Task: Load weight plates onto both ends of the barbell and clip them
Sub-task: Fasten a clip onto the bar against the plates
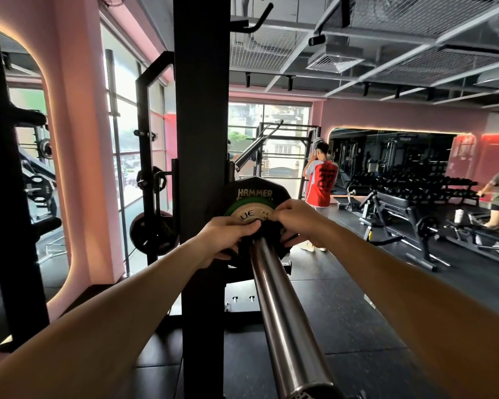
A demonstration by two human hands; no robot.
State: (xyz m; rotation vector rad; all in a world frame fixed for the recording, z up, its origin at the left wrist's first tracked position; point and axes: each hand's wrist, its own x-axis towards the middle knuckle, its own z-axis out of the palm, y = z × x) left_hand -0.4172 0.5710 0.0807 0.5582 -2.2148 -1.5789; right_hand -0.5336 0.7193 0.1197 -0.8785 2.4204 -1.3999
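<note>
Both hands, left hand [223, 240] and right hand [297, 218], grip the clip [267, 230] between fingers.

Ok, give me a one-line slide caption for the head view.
Both hands, left hand and right hand, press a black collar against a green-rimmed plate on the steel barbell sleeve.

2 bare forearms in view, entering from the lower corners of the frame. No sleeves visible on either arm up to the frame edge. Left hand [223, 236]: no ring, watch or band seen on wrist or knuckles. Right hand [295, 216]: likewise bare, no glove, no strap, no wrist wrap. Fingers [249, 226] uncovered, nails short where visible. Forearms slim, smooth; no marks or tape discernible. Rest of the body out of frame.
</note>
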